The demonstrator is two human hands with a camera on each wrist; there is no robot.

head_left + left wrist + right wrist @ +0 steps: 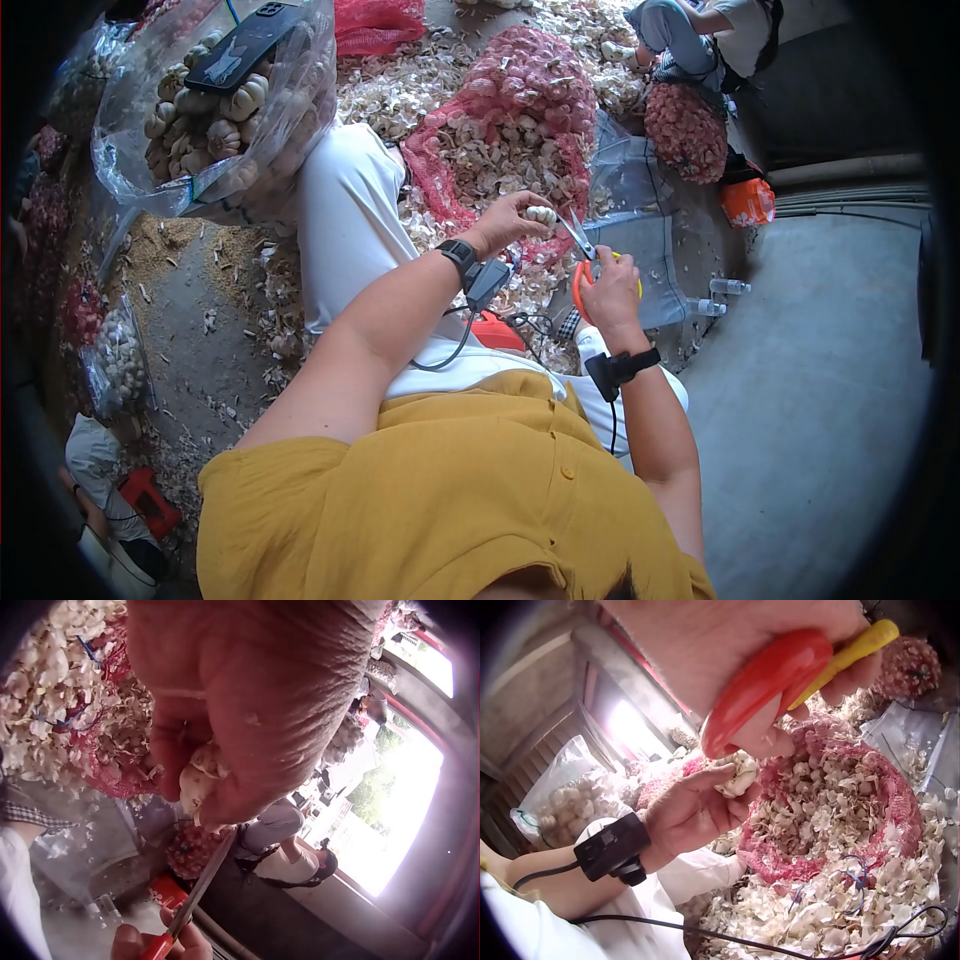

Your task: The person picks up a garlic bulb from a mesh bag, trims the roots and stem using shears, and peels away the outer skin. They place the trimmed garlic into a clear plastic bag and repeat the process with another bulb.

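Observation:
A white garlic bulb (pixel 541 215) is pinched between the thumb and fingers of the left hand (pixel 507 222). In the left wrist view the bulb (pixel 199 780) shows between the fingertips of that hand (pixel 247 697). My right hand (pixel 612 293) grips scissors (pixel 582 240) with red and yellow handles, fingers through the loops. The blades point at the bulb and look parted in the head view; whether they touch it I cannot tell. From the right wrist, the red handle (pixel 769 682) partly covers the view above the bulb (pixel 740 774).
A red mesh bag (pixel 440 160) of garlic and peelings lies beyond the hands. At upper left, a clear plastic bag (pixel 130 150) holds bulbs with a phone (pixel 243 48) on top. Peelings cover the floor. Another person (pixel 690 45) sits near a full mesh sack (pixel 686 133).

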